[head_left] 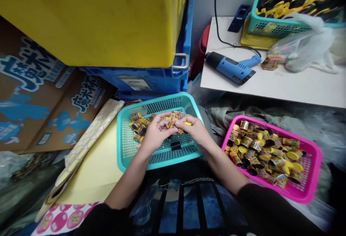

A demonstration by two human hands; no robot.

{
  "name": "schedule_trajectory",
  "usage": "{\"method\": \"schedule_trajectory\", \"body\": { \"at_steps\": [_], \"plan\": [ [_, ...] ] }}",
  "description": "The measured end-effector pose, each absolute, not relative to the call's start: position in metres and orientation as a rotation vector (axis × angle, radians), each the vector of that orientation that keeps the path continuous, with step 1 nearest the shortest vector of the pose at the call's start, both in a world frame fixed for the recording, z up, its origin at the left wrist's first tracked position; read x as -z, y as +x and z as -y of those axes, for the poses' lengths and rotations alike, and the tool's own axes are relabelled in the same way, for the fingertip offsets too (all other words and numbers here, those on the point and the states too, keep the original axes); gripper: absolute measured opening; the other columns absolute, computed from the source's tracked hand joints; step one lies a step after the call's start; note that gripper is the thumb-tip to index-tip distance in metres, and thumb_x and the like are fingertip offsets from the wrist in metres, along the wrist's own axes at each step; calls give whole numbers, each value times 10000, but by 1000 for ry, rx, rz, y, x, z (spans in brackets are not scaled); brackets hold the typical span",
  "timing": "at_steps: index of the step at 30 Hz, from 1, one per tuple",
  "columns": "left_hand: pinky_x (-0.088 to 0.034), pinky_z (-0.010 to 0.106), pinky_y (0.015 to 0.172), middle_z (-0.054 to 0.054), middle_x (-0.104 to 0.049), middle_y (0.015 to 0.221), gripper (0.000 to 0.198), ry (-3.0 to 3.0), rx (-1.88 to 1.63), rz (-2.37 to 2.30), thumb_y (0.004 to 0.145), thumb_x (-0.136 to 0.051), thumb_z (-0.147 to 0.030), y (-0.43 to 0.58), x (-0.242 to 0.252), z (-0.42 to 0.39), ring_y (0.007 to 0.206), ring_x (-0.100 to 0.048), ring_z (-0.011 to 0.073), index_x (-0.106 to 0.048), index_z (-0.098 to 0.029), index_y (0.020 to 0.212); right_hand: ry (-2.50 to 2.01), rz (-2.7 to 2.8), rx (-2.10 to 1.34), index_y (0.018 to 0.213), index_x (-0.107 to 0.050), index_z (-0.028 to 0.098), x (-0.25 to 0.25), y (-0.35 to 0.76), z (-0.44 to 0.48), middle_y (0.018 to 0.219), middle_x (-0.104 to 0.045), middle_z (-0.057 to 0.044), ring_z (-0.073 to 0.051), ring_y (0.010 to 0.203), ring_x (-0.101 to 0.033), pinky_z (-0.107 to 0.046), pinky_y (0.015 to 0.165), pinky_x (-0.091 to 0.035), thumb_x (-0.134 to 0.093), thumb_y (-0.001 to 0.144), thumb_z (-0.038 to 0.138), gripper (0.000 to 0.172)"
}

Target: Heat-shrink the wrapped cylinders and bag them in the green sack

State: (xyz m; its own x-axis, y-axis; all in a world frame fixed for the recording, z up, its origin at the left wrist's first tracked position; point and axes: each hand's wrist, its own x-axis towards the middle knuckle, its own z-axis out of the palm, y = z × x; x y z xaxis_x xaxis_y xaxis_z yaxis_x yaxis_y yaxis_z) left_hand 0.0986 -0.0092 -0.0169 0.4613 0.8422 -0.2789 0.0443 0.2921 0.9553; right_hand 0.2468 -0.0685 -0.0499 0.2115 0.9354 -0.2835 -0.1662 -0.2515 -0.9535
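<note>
My left hand [156,131] is closed, fingers curled around a cluster of small yellow printed pieces [173,119] that look like label sleeves or little canisters; which is unclear. My right hand [196,129] meets it from the other side, thumb and fingers pinched on the same cluster, a yellow cap [187,123] showing by its fingers. Both hands are over a teal basket [125,156] in front of my body. In its left part lie several small canisters [137,124] with yellow-and-purple labels. A black piece [176,146] lies near the basket's front side.
On the right, a pink basket [315,164] holds many labelled canisters [259,149]. A blue heat gun [232,68] lies on the white table [297,88], beside a plastic bag [310,45] and another teal basket [266,30]. Yellow [108,23] and blue crates [162,81] stand ahead; cardboard boxes [35,95] left.
</note>
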Motion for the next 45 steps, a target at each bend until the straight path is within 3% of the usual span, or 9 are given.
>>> {"method": "schedule_trajectory", "body": {
  "at_steps": [3,10,20,26,34,37,40,43,45],
  "plan": [
    [-518,227,633,-37,-651,637,456,1062,-705,-1011,596,-849,-273,101,20,15,606,-632,109,-616,-169,973,-1368,685,-1283,704,-559,84,51,244,70,806,-552,-42,-75,765,-482,-210,764,-391,-745,624,588,544],
    [-513,224,626,35,-744,841,329,1055,-797,-1100,622,-828,-396,91,26,18,674,-650,112,-716,-166,829,-1105,515,-1448,1240,-451,167,40,264,79,1195,-531,-96,-154,984,-573,-272,828,-493,-623,703,512,661],
    [-529,390,914,88,-764,975,386,1267,-737,-1109,652,-799,-472,83,27,18,923,-704,241,-779,-191,916,-998,610,-1369,1040,-493,159,31,269,82,999,-571,-40,-66,825,-561,-155,687,-478,-805,644,463,588],
    [-472,391,1018,76,-755,1030,367,1375,-699,-1069,685,-774,-480,82,20,16,1031,-671,246,-778,-218,942,-1039,702,-1427,1018,-494,148,33,270,79,955,-557,-32,-58,769,-548,-172,669,-483,-827,605,432,601],
    [-603,320,699,75,-742,1015,440,1013,-581,-982,660,-809,-472,88,11,29,765,-698,176,-757,-212,1011,-1155,794,-1388,1000,-526,146,44,259,86,869,-532,-27,-69,742,-469,-189,667,-391,-839,601,406,570],
    [-581,254,694,60,-716,1029,387,864,-613,-966,615,-856,-390,89,7,39,802,-676,147,-756,-196,935,-1126,799,-1342,944,-553,142,49,248,91,1040,-531,-59,-124,985,-496,-211,816,-416,-876,531,430,599],
    [-558,239,674,40,-717,948,367,900,-648,-972,573,-879,-303,91,8,45,762,-657,134,-746,-189,895,-1008,728,-1419,1050,-549,180,51,236,96,1224,-481,-71,-166,1173,-455,-259,952,-426,-701,672,685,649],
    [-556,305,790,50,-729,995,308,988,-690,-938,604,-852,-278,93,10,47,875,-672,182,-744,-194,881,-913,635,-1596,1217,-490,202,52,226,99,1247,-483,-93,-145,1026,-535,-283,869,-469,-481,839,698,624],
    [-525,351,905,51,-741,1001,271,1049,-722,-914,615,-838,-250,93,10,47,977,-668,212,-743,-197,864,-878,602,-1664,1191,-498,169,53,222,101,1180,-514,-111,-137,953,-547,-270,828,-474,-541,812,675,633]
  ]
}}
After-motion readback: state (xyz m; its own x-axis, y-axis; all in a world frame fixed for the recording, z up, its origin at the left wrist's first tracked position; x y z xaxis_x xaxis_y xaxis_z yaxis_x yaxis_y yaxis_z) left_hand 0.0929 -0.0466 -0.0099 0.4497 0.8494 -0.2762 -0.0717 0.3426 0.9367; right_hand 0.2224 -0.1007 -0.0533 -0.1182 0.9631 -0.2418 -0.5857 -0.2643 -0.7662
